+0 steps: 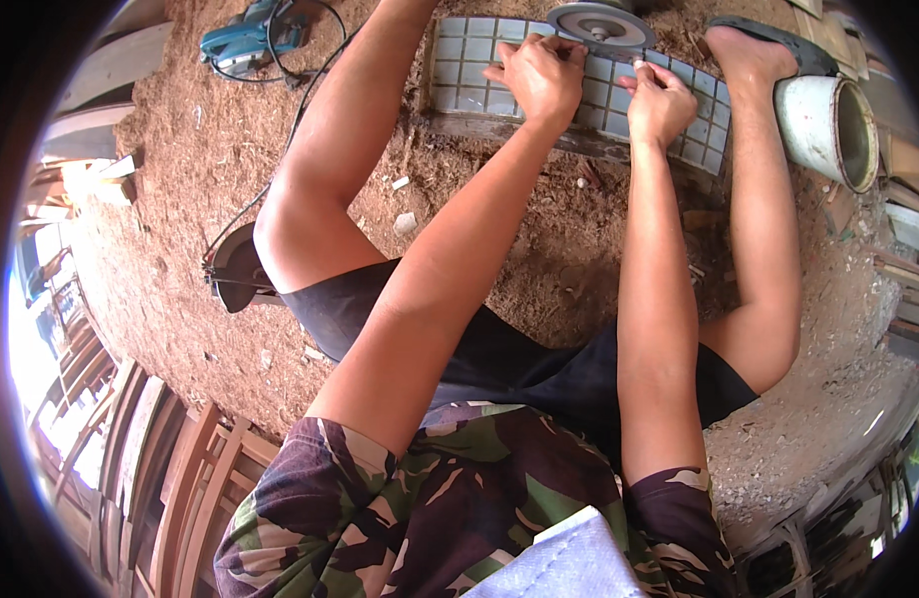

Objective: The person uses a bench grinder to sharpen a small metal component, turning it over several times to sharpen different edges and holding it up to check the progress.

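Observation:
A round grey disc (pixel 601 28) with a hub at its centre sits over the far edge of a board covered in pale square tiles (pixel 469 72). My left hand (pixel 544 78) is above the tiles, its thumb and forefinger pinched close to the disc's near left rim, the other fingers bent out to the left. My right hand (pixel 661 103) is closed in a pinch just below the disc's right side. Whatever lies between the fingertips of either hand is too small to make out. The tiled board lies between my feet.
A blue corded power saw (pixel 245 45) lies at far left, its black cable running down past my left leg. A dark cutting disc tool (pixel 242 269) rests beside my left knee. A dirty white bucket (pixel 828 130) lies tipped by my right leg. Wood pieces (pixel 195 478) line the left; sawdust covers the ground.

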The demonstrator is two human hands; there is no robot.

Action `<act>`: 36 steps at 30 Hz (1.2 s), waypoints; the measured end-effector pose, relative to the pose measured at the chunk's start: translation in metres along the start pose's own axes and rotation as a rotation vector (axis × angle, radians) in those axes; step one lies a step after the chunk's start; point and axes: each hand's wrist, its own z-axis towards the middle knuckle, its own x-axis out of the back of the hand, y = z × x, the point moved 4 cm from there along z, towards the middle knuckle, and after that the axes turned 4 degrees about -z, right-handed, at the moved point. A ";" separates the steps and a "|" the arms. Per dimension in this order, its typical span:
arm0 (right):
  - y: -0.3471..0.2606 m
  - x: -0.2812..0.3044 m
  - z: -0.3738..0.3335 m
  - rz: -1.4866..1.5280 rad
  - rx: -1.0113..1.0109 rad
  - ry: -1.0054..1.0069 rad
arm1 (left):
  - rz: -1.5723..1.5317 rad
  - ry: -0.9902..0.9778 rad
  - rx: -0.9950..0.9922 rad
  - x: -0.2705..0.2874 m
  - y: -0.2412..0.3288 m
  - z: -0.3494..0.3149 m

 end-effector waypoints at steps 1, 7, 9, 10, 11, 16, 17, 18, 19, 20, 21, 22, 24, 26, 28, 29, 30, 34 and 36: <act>0.001 0.001 0.001 0.007 -0.006 0.000 | -0.004 0.005 -0.003 -0.001 0.001 -0.001; 0.006 0.006 0.006 0.029 -0.013 0.020 | -0.022 0.097 -0.066 -0.005 0.011 -0.008; 0.006 0.007 0.004 0.016 -0.025 0.023 | -0.017 0.104 -0.073 -0.005 0.011 -0.009; 0.006 0.007 0.004 0.009 -0.031 0.025 | -0.015 0.107 -0.077 -0.006 0.011 -0.009; 0.004 0.007 0.003 -0.015 -0.016 0.026 | -0.008 0.113 -0.078 -0.005 0.010 -0.009; 0.001 0.004 0.001 -0.045 0.013 0.020 | 0.009 0.050 0.005 -0.006 0.004 -0.006; 0.000 0.004 0.001 -0.049 0.013 0.018 | 0.010 0.048 0.005 -0.006 0.003 -0.005; 0.000 0.003 0.000 -0.052 0.014 0.015 | 0.011 0.048 0.004 -0.005 0.003 -0.004; -0.001 0.002 0.000 -0.055 0.014 0.012 | 0.013 0.047 0.003 -0.004 0.002 -0.004; -0.002 0.001 -0.002 -0.063 0.015 0.011 | 0.010 0.048 0.005 -0.002 0.000 -0.003; -0.002 -0.001 -0.003 -0.071 0.018 0.010 | 0.005 0.048 0.006 -0.001 -0.001 -0.002; -0.002 -0.002 -0.004 -0.079 0.020 0.009 | 0.001 0.049 0.008 0.000 -0.002 -0.002; -0.002 -0.005 -0.006 -0.058 0.023 0.006 | 0.023 0.091 -0.033 0.004 -0.001 -0.001; -0.002 -0.006 -0.007 -0.057 0.033 0.002 | 0.040 0.109 -0.048 0.007 -0.002 -0.001; -0.003 -0.009 -0.008 -0.075 0.053 -0.003 | 0.053 0.105 -0.039 0.008 -0.004 0.001; -0.002 -0.010 -0.008 -0.073 0.041 -0.003 | 0.057 0.112 -0.050 0.009 -0.004 0.002; -0.004 -0.011 -0.011 -0.071 0.029 -0.006 | 0.064 0.119 -0.060 0.010 -0.006 0.003; -0.009 -0.017 -0.016 -0.102 0.027 -0.010 | 0.072 0.128 -0.071 0.014 -0.012 0.007; -0.009 -0.017 -0.018 -0.108 0.022 -0.025 | 0.051 0.108 -0.057 0.015 -0.015 0.008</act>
